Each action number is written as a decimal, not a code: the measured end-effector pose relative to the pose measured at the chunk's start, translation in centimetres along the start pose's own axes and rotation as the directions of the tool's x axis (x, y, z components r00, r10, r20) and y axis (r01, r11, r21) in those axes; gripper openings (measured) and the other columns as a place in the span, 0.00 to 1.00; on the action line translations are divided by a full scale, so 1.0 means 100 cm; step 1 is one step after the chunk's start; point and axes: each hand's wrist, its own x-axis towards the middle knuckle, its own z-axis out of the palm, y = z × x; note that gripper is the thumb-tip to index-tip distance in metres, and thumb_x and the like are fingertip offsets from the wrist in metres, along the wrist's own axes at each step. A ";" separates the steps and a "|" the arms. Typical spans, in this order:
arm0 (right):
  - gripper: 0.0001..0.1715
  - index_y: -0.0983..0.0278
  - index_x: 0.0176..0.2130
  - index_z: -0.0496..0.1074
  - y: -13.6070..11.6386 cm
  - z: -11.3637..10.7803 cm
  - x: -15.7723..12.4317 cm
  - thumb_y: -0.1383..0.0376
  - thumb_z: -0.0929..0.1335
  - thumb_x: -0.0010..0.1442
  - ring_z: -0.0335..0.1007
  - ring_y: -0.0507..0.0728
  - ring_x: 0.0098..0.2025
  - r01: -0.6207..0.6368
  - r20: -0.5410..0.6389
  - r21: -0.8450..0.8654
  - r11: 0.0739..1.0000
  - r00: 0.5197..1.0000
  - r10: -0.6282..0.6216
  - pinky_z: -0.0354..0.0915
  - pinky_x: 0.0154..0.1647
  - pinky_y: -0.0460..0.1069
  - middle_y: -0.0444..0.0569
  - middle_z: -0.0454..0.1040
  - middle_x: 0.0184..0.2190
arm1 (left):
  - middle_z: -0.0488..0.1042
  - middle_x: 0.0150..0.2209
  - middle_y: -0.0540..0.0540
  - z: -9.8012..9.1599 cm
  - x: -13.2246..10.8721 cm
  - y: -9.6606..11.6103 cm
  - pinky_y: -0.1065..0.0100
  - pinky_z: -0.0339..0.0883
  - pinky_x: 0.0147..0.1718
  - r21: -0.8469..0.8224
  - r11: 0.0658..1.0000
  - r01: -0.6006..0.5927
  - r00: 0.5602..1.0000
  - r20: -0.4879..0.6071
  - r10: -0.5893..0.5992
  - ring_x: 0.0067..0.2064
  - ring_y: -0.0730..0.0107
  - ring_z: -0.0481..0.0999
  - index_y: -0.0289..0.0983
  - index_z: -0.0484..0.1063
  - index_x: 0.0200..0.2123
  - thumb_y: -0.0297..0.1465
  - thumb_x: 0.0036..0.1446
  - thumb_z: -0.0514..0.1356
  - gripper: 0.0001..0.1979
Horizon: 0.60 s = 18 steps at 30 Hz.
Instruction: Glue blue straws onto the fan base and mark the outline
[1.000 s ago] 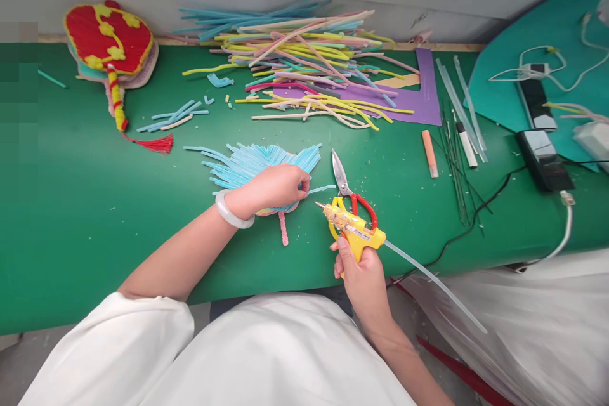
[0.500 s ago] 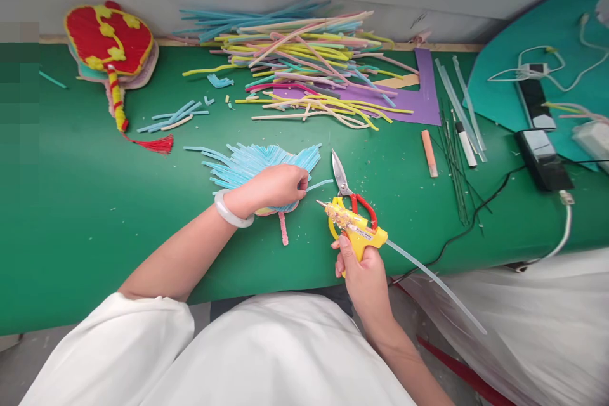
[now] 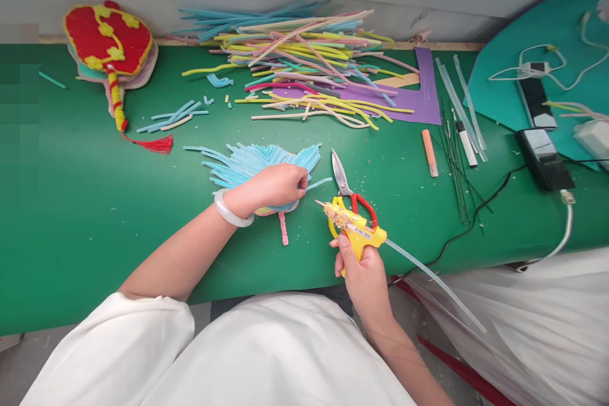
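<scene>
Fingertips of the left hand [image 3: 280,183] are largely turned from view, but they look pressed together, pinching one end of a loose blue stick [image 3: 321,184]; the gripped end is hidden. That hand and its wrist cover the lower middle of the blue fan [image 3: 257,162], so how the sticks meet there cannot be made out. The right hand [image 3: 364,273] has its fingers wrapped around the handle of a yellow glue gun [image 3: 365,236], and whether one presses the trigger cannot be told. The gun hides part of the handles of the scissors [image 3: 341,176]. The fan lies on the tabletop [image 3: 157,203], nearer the near edge than the far one. Its pale blue sticks sit close together, slanting outward to ragged, uneven ends, the longest toward the left edge; a pinkish rim shows below, and a short pink stem [image 3: 283,229] points toward the near edge.
</scene>
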 end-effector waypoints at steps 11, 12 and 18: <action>0.36 0.67 0.39 0.76 -0.002 -0.023 0.020 0.37 0.68 0.54 0.66 0.52 0.20 0.065 -0.112 0.053 0.997 0.992 -0.058 0.63 0.22 0.47 0.46 0.74 0.22 | 0.77 0.32 0.48 0.000 -0.001 0.000 0.68 0.55 0.26 -0.010 1.000 0.012 1.000 0.013 -0.012 0.32 0.65 0.71 0.40 0.72 0.35 0.32 0.55 0.56 0.06; 0.36 0.67 0.40 0.76 -0.002 -0.029 0.026 0.37 0.69 0.54 0.67 0.52 0.21 0.079 -0.153 0.044 0.996 0.986 -0.072 0.64 0.23 0.47 0.47 0.75 0.24 | 0.77 0.32 0.48 0.000 -0.001 0.000 0.68 0.55 0.26 -0.011 1.000 0.013 1.000 0.015 -0.013 0.32 0.65 0.71 0.40 0.72 0.35 0.32 0.55 0.56 0.06; 0.35 0.67 0.34 0.76 -0.005 -0.085 0.081 0.37 0.69 0.52 0.69 0.56 0.27 0.044 -0.444 -0.312 0.949 0.876 -0.187 0.63 0.27 0.50 0.52 0.76 0.28 | 0.76 0.32 0.48 -0.001 -0.002 0.000 0.67 0.54 0.25 -0.019 1.000 0.014 1.000 0.010 -0.014 0.31 0.65 0.70 0.40 0.71 0.33 0.32 0.54 0.55 0.05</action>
